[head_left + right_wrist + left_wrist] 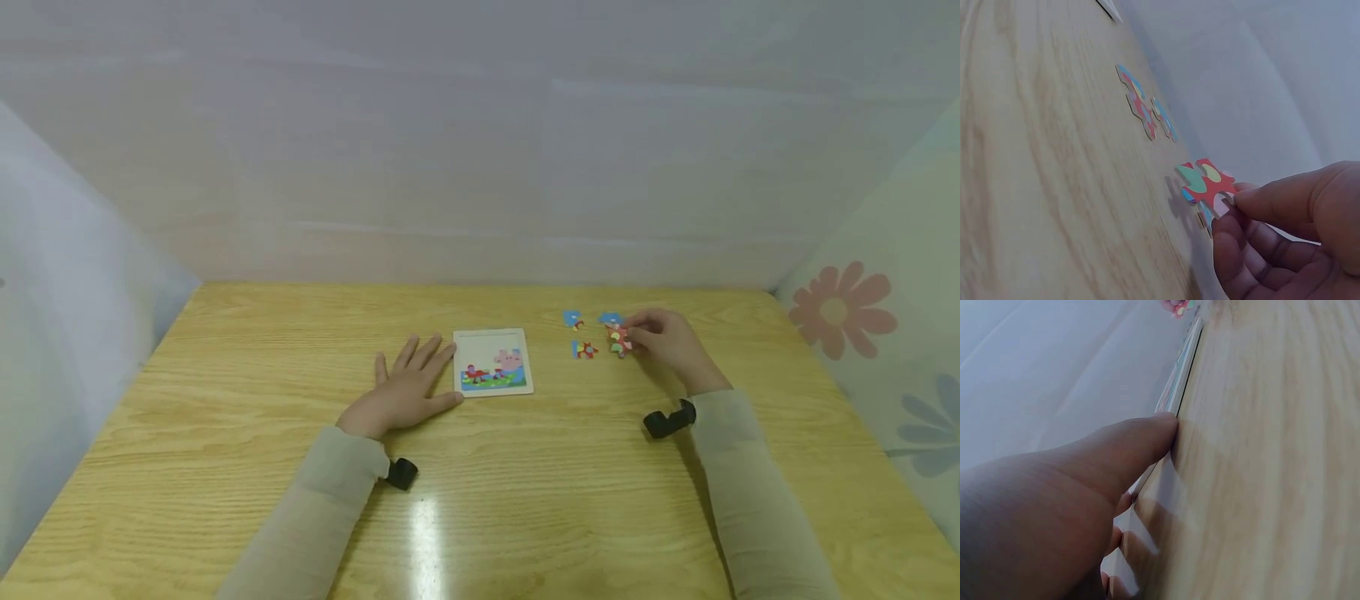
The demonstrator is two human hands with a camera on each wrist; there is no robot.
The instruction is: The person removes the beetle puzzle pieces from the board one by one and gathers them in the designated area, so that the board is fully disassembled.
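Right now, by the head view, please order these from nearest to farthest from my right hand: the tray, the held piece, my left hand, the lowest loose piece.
1. Held piece: pinched in the right hand.
2. Lowest loose piece: just left of it.
3. Tray: farther left.
4. Left hand: at the tray's left edge.

Wood-grain table (540, 492) — part-filled puzzle tray (480, 347) nr ctr, 3 loose puzzle pcs (584, 350) to its R.

The left hand (401, 398) is splayed while the right hand (670, 346) pinches.
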